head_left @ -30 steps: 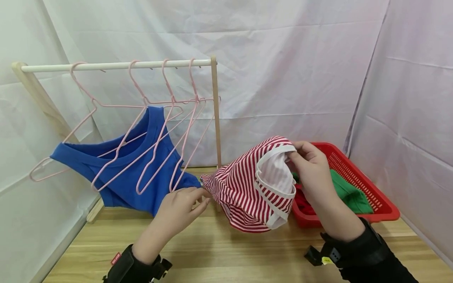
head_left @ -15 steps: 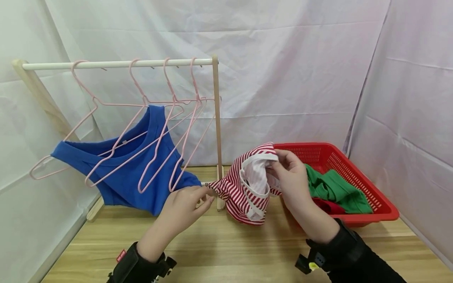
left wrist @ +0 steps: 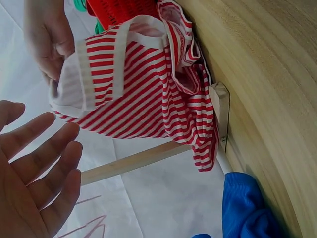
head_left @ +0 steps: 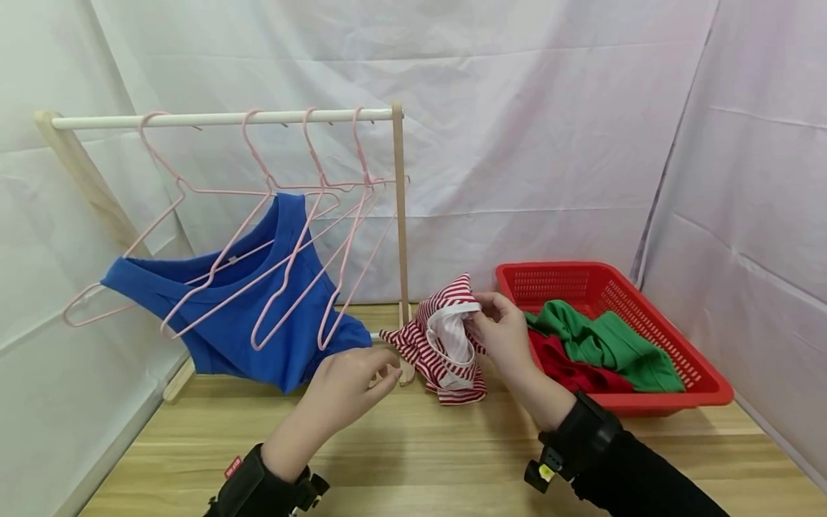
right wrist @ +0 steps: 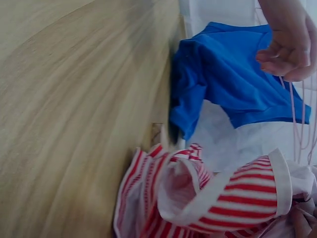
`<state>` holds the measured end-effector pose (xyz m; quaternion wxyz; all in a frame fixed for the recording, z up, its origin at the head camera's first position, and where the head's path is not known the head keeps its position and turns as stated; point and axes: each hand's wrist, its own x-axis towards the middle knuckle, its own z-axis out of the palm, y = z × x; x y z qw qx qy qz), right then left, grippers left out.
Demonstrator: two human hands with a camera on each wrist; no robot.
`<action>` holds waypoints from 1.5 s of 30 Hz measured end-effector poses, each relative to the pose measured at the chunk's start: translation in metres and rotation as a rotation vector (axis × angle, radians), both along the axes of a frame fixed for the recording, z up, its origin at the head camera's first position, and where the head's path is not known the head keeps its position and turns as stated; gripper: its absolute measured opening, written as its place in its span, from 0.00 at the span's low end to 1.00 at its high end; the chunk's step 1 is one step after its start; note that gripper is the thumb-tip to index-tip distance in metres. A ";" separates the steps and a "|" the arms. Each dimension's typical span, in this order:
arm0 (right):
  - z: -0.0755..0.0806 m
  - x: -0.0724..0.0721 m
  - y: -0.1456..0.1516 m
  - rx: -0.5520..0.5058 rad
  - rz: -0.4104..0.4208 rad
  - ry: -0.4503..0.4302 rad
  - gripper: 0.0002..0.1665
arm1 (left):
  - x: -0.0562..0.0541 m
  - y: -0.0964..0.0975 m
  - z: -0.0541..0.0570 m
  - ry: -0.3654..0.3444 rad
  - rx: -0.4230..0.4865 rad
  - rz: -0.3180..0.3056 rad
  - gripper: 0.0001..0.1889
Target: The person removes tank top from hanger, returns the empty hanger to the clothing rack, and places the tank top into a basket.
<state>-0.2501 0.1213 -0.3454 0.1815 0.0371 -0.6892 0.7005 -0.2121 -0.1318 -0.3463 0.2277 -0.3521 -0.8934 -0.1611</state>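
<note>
A red-and-white striped tank top (head_left: 446,345) with white trim bunches low over the table, right of the rack's post. My right hand (head_left: 507,334) pinches its white-edged opening at the upper right; in the right wrist view those fingers are mostly cut off by the frame edge. My left hand (head_left: 358,377) is left of the striped top, in front of the rack's lower end. Its fingers (left wrist: 62,134) are spread and hold nothing in the left wrist view. Close behind it, a blue tank top (head_left: 239,316) hangs from a pink hanger (head_left: 213,192).
A wooden rack post (head_left: 400,215) carries a white rod (head_left: 213,120) with several pink hangers. On the right, a red basket (head_left: 701,373) holds a green garment (head_left: 620,345) and a dark red garment (head_left: 571,370). White cloth surrounds the wooden tabletop (head_left: 413,459).
My right hand has moved left and slightly down with the striped tank top, away from the basket. More of the basket's contents show. My left hand has shifted slightly right and down.
</note>
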 end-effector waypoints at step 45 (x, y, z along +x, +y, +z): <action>-0.047 -0.052 -0.043 1.497 0.346 -0.301 0.75 | 0.000 0.018 -0.017 0.008 -0.119 -0.127 0.05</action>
